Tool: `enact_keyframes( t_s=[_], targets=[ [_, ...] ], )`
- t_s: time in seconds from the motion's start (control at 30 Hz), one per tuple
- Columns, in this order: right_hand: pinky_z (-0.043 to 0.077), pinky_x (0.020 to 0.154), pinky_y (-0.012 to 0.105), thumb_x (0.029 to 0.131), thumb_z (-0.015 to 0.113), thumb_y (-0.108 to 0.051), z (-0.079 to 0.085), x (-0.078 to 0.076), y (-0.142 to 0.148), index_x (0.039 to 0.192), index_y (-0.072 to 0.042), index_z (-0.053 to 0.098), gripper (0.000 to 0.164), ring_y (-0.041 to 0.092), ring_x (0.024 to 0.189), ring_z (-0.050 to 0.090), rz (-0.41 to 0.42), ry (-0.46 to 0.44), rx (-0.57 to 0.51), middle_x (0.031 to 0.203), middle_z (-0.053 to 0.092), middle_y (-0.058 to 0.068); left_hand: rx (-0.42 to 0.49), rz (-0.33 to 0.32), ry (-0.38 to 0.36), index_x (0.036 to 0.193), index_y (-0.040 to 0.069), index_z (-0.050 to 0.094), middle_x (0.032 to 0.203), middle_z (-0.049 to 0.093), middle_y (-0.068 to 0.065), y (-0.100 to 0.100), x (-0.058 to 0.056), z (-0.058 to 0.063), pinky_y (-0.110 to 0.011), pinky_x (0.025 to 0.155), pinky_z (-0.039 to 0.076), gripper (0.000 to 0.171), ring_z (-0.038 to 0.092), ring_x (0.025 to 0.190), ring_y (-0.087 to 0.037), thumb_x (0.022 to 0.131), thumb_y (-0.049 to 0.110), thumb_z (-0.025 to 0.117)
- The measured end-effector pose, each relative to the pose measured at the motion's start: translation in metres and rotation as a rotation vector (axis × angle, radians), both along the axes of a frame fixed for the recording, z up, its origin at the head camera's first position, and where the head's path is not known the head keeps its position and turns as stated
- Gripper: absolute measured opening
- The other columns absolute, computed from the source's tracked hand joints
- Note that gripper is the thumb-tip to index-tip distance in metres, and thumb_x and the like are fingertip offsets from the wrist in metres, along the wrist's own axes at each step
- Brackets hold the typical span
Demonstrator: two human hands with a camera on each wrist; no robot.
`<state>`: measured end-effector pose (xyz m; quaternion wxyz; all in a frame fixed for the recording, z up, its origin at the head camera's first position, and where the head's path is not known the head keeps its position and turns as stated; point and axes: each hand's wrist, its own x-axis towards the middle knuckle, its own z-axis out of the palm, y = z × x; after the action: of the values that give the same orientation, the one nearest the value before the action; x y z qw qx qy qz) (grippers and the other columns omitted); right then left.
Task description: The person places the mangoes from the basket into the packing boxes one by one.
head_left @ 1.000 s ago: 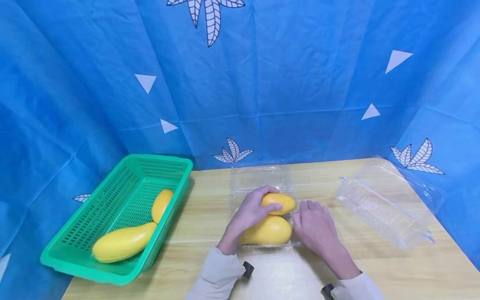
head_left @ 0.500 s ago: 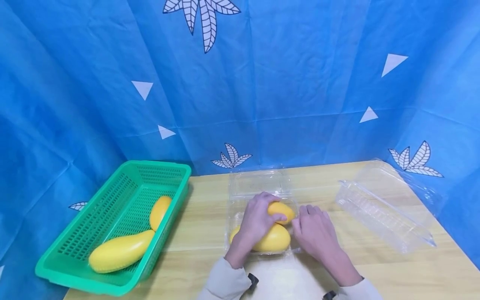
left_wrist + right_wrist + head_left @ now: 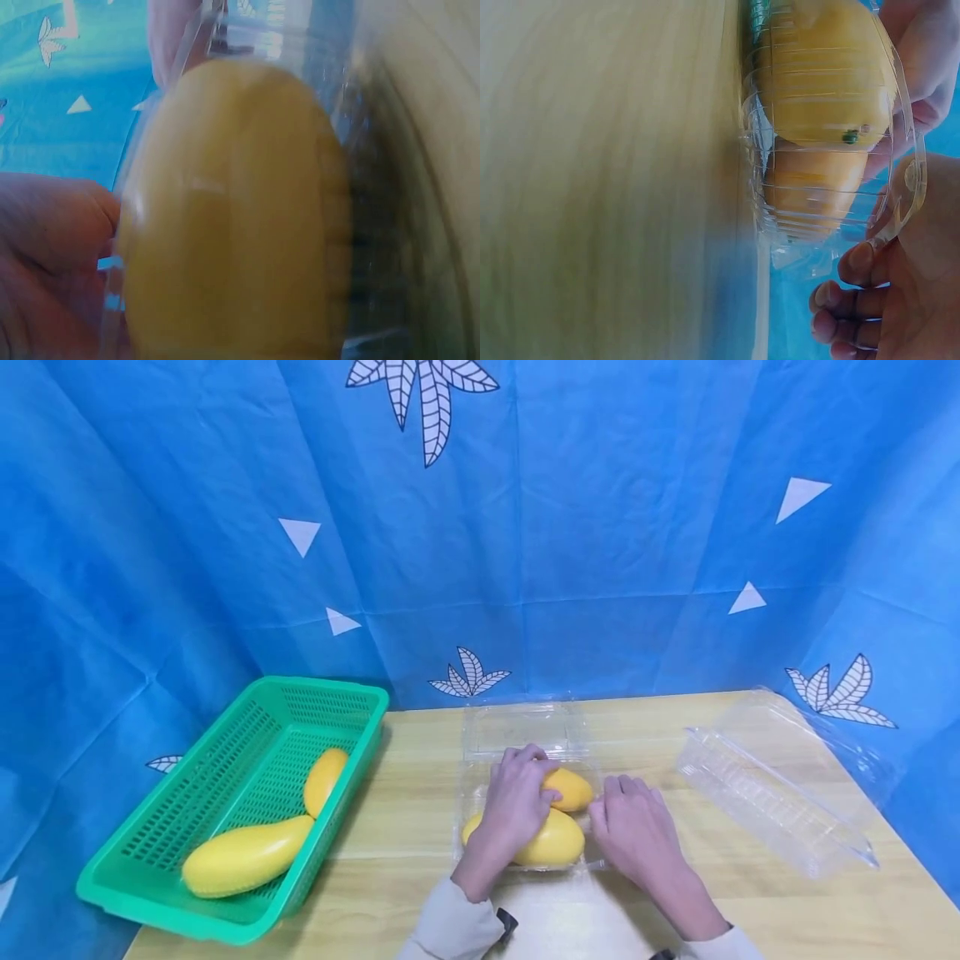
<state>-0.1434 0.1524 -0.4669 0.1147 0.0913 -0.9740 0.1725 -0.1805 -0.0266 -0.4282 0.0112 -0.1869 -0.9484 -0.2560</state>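
Observation:
A clear plastic clamshell container (image 3: 521, 731) stands on the table with its lid folded back. Two yellow mangoes lie in it, a near mango (image 3: 553, 842) and a smaller far mango (image 3: 572, 789). My left hand (image 3: 516, 802) grips the far mango from above, thumb on its near side, covering its left part. The container's right rim is pinched between thumb and curled fingers of my right hand (image 3: 636, 827). In the right wrist view, both the near mango (image 3: 825, 75) and far mango (image 3: 817, 180) show through the ribbed wall. The near mango (image 3: 232, 217) fills the left wrist view.
To the left, a green plastic basket (image 3: 180, 914) holds a long yellow fruit (image 3: 243, 857) and an orange-yellow mango (image 3: 326, 779). Another clear container (image 3: 772, 802) lies open at the right of the table. A blue curtain (image 3: 600, 527) hangs behind and along both sides.
The left hand and the far mango have shifted slightly toward the near side of the container, and the hand covers more of that mango. The right hand keeps its hold on the rim.

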Motion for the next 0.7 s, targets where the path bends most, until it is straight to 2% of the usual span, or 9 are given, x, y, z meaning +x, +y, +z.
enact_keyframes(
  t_s=[0.13, 0.3, 0.47, 0.6, 0.7],
  targets=[
    [0.038, 0.067, 0.036, 0.096, 0.052, -0.014, -0.002, 0.000, 0.000, 0.075, -0.013, 0.047, 0.022, 0.020, 0.069, 0.040, 0.001, 0.002, -0.001, 0.071, 0.043, 0.001, 0.040, 0.016, -0.038, 0.124, 0.008, 0.074, 0.123, 0.066, -0.006, -0.003, 0.000, -0.001, -0.045, 0.100, 0.051, 0.042, 0.058, 0.114, -0.029, 0.084, 0.016, 0.084],
    [0.038, 0.067, 0.037, 0.096, 0.050, -0.014, -0.003, 0.001, 0.001, 0.075, -0.014, 0.046, 0.022, 0.020, 0.068, 0.039, -0.002, -0.001, -0.004, 0.071, 0.042, 0.001, 0.100, -0.006, -0.123, 0.128, 0.007, 0.071, 0.122, 0.062, -0.007, -0.006, -0.001, -0.003, -0.043, 0.101, 0.052, 0.046, 0.059, 0.113, -0.027, 0.084, 0.004, 0.081],
    [0.038, 0.067, 0.036, 0.097, 0.049, -0.015, -0.003, 0.001, 0.001, 0.075, -0.014, 0.046, 0.023, 0.020, 0.068, 0.040, 0.000, -0.010, -0.006, 0.070, 0.042, 0.001, 0.120, -0.038, -0.156, 0.132, 0.007, 0.069, 0.127, 0.063, -0.008, -0.010, 0.000, -0.001, -0.045, 0.104, 0.050, 0.047, 0.059, 0.118, -0.028, 0.087, -0.005, 0.075],
    [0.039, 0.067, 0.037, 0.098, 0.048, -0.015, -0.002, 0.002, 0.001, 0.076, -0.014, 0.046, 0.022, 0.019, 0.068, 0.040, 0.003, -0.020, -0.013, 0.071, 0.042, 0.001, 0.127, -0.064, -0.167, 0.132, 0.008, 0.069, 0.132, 0.064, -0.008, -0.014, 0.001, 0.003, -0.046, 0.107, 0.049, 0.045, 0.058, 0.124, -0.029, 0.089, -0.005, 0.072],
    [0.039, 0.067, 0.037, 0.098, 0.048, -0.015, -0.002, 0.002, 0.001, 0.076, -0.013, 0.047, 0.022, 0.020, 0.069, 0.040, 0.005, -0.022, -0.017, 0.072, 0.043, 0.001, 0.105, -0.092, -0.176, 0.133, 0.009, 0.068, 0.138, 0.061, -0.006, -0.019, 0.004, 0.007, -0.046, 0.110, 0.046, 0.043, 0.055, 0.130, -0.028, 0.091, 0.001, 0.073]
  ],
)
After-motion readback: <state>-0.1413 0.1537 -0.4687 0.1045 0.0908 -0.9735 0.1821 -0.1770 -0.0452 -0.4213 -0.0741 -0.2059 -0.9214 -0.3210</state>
